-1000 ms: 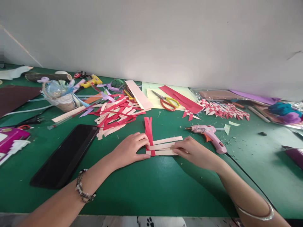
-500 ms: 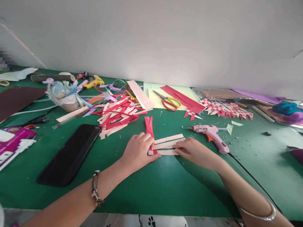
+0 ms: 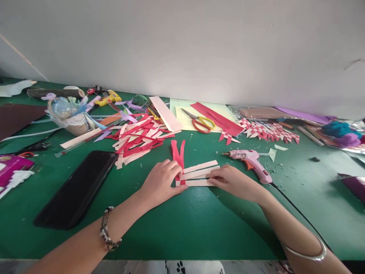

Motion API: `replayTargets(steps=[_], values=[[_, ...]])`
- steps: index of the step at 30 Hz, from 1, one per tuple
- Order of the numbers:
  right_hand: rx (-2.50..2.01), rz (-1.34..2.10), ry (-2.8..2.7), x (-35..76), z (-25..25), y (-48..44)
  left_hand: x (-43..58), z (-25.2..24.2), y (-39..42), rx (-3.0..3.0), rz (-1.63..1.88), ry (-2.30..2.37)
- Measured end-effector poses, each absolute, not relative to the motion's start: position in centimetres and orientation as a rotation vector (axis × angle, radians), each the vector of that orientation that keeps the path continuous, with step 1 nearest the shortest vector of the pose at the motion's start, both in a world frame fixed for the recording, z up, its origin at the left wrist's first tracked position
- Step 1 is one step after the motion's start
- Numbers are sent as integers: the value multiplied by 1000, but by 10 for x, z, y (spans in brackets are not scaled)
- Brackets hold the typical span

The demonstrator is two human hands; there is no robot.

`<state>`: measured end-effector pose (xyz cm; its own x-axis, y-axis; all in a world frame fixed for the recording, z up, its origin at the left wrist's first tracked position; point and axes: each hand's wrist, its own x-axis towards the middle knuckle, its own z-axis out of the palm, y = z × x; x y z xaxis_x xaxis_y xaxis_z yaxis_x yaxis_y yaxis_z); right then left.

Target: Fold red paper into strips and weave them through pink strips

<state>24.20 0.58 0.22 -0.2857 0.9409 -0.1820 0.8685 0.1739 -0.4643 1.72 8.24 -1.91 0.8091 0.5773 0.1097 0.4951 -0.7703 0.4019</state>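
My left hand [image 3: 163,177] rests on a small weave of paper strips, its fingers closed over the crossing and its thumb along the lower edge. Two red strips [image 3: 178,151] rise from under those fingers in a narrow V. Several pale pink strips [image 3: 201,166] run rightward from the crossing. At their right ends, my right hand [image 3: 228,179] pinches a pale pink strip [image 3: 196,183] between thumb and fingers. What lies beneath the left fingers is hidden. To the right of my right hand lies a pink glue gun [image 3: 253,161].
A black phone [image 3: 78,188] lies left of my left arm. Behind the hands are a heap of red and pink strips [image 3: 139,139], scissors [image 3: 201,123] on pale sheets, and checked woven pieces [image 3: 268,131]. The glue gun's cord [image 3: 296,209] runs along my right forearm.
The whole view has shifted slightly. The upper ends of the two red strips stand a little farther apart. Both hands keep nearly the same hold on the strips.
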Motion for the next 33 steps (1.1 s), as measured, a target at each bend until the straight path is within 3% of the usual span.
replayTargets(steps=[19, 29, 33], values=[[-1886, 716, -2212, 237, 4, 5, -4, -19, 75, 3084, 415, 394], [-1939, 658, -2312, 246, 9, 4, -22, -14, 72, 3043, 195, 330], [-2133, 380, -2216, 248, 15, 1, -21, -16, 71, 3041, 177, 343]])
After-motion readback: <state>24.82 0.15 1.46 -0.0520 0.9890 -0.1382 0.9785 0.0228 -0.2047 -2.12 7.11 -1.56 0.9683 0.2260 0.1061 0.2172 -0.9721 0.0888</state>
